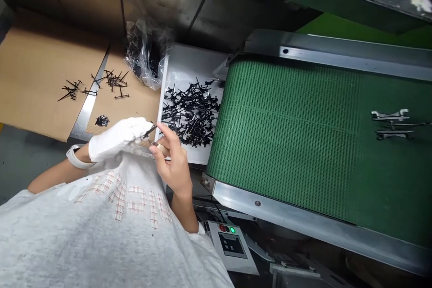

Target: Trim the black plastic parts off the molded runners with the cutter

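My left hand (118,138), in a white glove, is closed around a thin black plastic part (149,131) that sticks out past its fingertips. My bare right hand (174,162) is beside it, its index fingertip at the end of that part. Its thumb and bent fingers close near a small dark bit that I cannot make out. Just beyond both hands, a white tray (199,157) holds a heap of black plastic parts (192,110). Thin black pieces (114,80) lie on the cardboard (37,76) to the left, near a little pile of tiny black pieces (102,120).
A green conveyor belt (286,130) with metal side rails fills the right; several parts (393,135) lie on its far end. A clear plastic bag (148,58) with dark contents stands behind the tray. Below the belt is a control box (231,245) with a lit green button.
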Demonstrator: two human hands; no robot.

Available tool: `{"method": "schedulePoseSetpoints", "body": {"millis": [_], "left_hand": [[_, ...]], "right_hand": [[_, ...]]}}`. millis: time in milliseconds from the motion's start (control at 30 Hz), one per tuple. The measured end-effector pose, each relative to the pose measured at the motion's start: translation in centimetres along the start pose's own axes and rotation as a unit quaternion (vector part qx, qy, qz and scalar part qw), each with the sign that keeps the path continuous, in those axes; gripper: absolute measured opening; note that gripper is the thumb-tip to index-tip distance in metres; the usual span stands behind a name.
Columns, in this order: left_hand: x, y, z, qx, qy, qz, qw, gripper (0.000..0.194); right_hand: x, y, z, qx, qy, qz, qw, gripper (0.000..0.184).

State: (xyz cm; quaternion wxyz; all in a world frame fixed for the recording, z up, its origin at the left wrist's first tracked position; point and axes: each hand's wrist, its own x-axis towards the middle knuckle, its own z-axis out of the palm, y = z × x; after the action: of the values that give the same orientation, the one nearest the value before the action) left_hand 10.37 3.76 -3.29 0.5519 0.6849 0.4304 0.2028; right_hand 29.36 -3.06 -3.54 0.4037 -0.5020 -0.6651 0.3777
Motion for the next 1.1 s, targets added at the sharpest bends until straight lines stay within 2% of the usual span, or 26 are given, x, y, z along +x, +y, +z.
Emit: {"method": "schedulePoseSetpoints", "body": {"millis": [67, 133, 333, 467, 800, 967, 1100], "left_hand": [[-0.4, 2.2, -0.1, -0.069, -0.003, 0.020, 0.997, 0.030], [-0.7, 3.9, 0.0, -0.122, -0.002, 0.007, 0.993, 0.032], [-1.8, 6.3, 0.4, -0.136, -0.002, -0.025, 0.990, 0.028], [-2.1, 6.9, 0.3, -0.134, 0.009, -0.022, 0.991, 0.030], [-2.9, 7.2, 0.4, -0.137, 0.035, -0.038, 0.989, 0.029], [-3.1, 6.8, 0.6, -0.182, 0.036, -0.023, 0.982, 0.036], [-3.3, 6.5, 0.6, -0.197, 0.031, -0.027, 0.980, 0.037]], "right_hand": [[0.1, -0.5, -0.1, 0.007, 0.013, -0.029, 0.999, 0.052], [0.3, -1.0, -0.3, -0.002, 0.020, -0.051, 0.999, 0.053], [0.4, -2.1, -0.8, -0.013, 0.014, -0.088, 0.996, 0.046], [0.4, -2.6, -0.7, -0.013, 0.024, -0.089, 0.996, 0.044], [0.9, -3.1, -0.6, -0.004, 0.046, -0.139, 0.989, 0.043], [0.7, -3.3, -0.6, -0.004, 0.029, -0.113, 0.993, 0.043], [0.5, -3.6, -0.6, -0.042, 0.024, -0.089, 0.995, 0.045]]}}
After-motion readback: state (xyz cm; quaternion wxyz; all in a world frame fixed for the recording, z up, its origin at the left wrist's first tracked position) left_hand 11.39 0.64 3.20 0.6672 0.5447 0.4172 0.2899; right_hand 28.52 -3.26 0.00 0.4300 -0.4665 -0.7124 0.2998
